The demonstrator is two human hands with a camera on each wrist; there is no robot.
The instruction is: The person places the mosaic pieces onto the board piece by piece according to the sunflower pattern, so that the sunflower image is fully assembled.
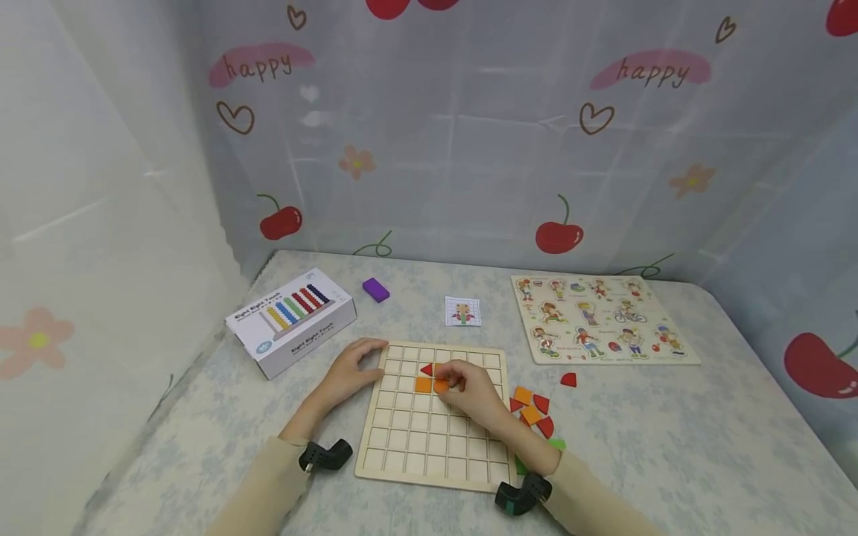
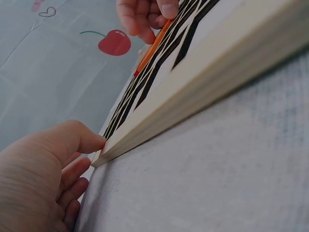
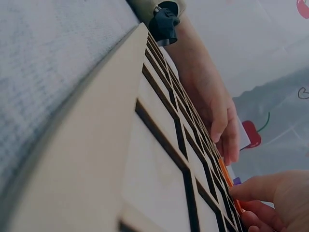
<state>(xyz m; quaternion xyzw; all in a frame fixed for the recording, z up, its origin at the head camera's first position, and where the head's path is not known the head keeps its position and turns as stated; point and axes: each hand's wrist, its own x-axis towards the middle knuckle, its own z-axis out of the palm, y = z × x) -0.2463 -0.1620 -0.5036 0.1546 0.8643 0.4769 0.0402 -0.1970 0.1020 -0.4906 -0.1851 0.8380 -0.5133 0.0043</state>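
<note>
Right now my right hand (image 1: 472,388) pinches an orange square tile (image 1: 440,385) over the wooden grid board (image 1: 429,439); left hand (image 1: 351,372), fingers relaxed, steadies its corner. Seat the tile flat, edges square.

Grid board (image 1: 429,432): pale unfinished-looking wood, matt, with a smooth face and layered edge seen in the wrist views; the orange tiles (image 1: 429,385) on it and the loose pieces (image 1: 532,409) at its 3 o'clock look like flat painted wood, matt. Table cover (image 1: 670,447): woven cloth, matt, slightly rough; backdrop sheet (image 1: 469,149) at 12 o'clock: thin glossy plastic film with creases. White box (image 1: 291,321) at 10 o'clock: smooth printed cardboard; figure puzzle board (image 1: 603,318) at 2 o'clock: printed wood with a light sheen.
</note>
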